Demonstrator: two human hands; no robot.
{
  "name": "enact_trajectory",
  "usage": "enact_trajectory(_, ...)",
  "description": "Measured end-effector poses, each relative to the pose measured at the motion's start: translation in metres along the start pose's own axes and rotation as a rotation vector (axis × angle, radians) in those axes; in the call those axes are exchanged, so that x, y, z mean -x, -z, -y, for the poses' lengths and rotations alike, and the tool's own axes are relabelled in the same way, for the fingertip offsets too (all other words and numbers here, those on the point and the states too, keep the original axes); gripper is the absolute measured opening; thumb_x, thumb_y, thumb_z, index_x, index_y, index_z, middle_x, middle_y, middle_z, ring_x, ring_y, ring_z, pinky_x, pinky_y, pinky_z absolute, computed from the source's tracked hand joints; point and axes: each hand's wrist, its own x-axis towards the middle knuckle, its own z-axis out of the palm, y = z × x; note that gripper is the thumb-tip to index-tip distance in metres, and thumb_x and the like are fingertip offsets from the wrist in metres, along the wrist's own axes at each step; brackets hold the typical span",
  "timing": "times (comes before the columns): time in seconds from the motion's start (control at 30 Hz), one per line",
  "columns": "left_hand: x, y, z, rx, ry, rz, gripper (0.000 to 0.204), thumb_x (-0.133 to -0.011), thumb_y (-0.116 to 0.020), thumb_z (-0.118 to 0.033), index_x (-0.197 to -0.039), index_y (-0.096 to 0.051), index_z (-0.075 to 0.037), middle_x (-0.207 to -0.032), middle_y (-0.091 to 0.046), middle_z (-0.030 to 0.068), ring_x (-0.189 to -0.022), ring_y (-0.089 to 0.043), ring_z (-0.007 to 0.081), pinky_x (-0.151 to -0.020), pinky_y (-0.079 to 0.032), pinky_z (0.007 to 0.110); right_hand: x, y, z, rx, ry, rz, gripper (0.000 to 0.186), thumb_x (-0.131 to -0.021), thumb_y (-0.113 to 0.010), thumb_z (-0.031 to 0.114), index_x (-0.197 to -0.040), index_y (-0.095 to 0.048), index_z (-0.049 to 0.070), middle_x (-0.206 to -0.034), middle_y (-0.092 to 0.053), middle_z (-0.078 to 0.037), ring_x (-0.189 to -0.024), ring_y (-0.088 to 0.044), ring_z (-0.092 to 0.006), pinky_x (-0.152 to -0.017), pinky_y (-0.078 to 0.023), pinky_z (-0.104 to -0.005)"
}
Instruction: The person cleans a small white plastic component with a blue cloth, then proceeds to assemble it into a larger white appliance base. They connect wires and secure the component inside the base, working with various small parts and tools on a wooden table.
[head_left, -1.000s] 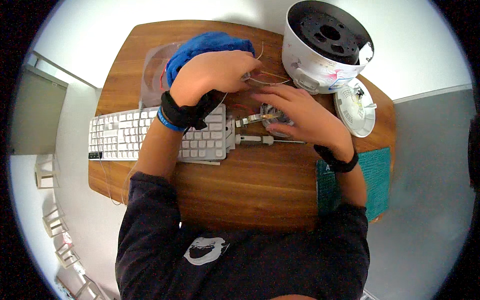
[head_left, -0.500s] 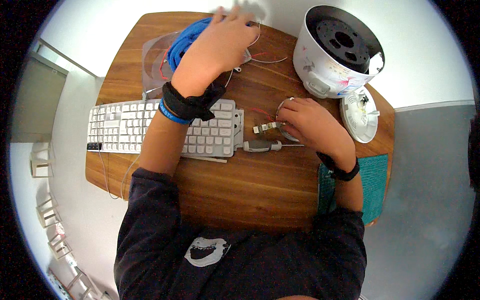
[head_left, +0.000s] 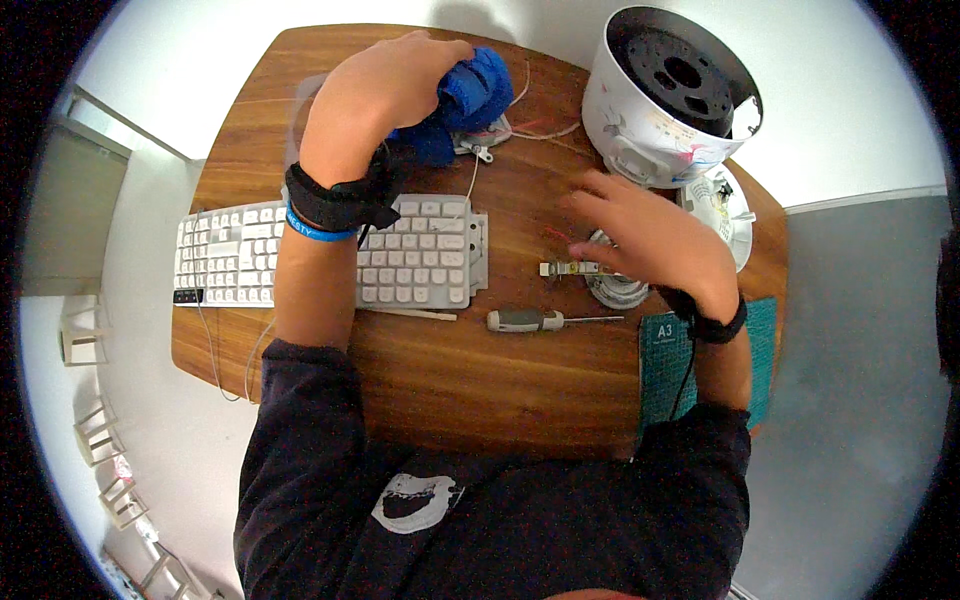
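At the back of the table my left hand is closed on a bunched blue cloth, its fingertips partly hidden. The cloth partly covers a flat white part with thin wires. Over a round silvery metal part, my right hand hovers with its fingers apart, holding nothing. A small strip with pale connectors sticks out beside that round part, next to red wires. In front of it lies a grey-and-white screwdriver, its shaft pointing right.
A light keyboard lies at the left under my left forearm. The open white rice cooker body stands back right, with a white round cover beside it. A green cutting mat lies near the right edge.
My left hand has grasped the blue cloth and shifted it to the right. My right hand has come off the round metal part, which now sits slightly further right and nearer.
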Motion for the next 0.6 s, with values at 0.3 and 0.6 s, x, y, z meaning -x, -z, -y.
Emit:
enact_trajectory(0.3, 0.0, 0.011, -0.017, 0.003, 0.017, 0.027, 0.038, -0.096, -0.063, -0.01, -0.133, -0.07, -0.008, -0.13, -0.073, 0.0219, -0.119, -0.07, 0.0447, -0.101, -0.058, 0.051, -0.134, -0.023, -0.061, 0.08, 0.114, -0.118, 0.063, -0.098, -0.078, 0.026, -0.149, -0.05, 0.0, -0.155, -0.054, -0.026, -0.137, -0.057, -0.0462, -0.114, -0.051, -0.0507)
enact_trajectory(0.6, -0.001, 0.015, -0.052, 0.052, -0.102, 0.119, 0.028, -0.1, -0.067, -0.021, -0.124, -0.076, -0.011, -0.121, -0.076, 0.0215, -0.114, -0.073, 0.0421, -0.099, -0.059, 0.052, -0.163, -0.033, -0.078, 0.073, 0.02, 0.031, 0.051, -0.1, -0.074, 0.026, -0.143, -0.057, 0.005, -0.126, -0.073, -0.026, -0.115, -0.069, -0.0465, -0.099, -0.056, -0.0538)
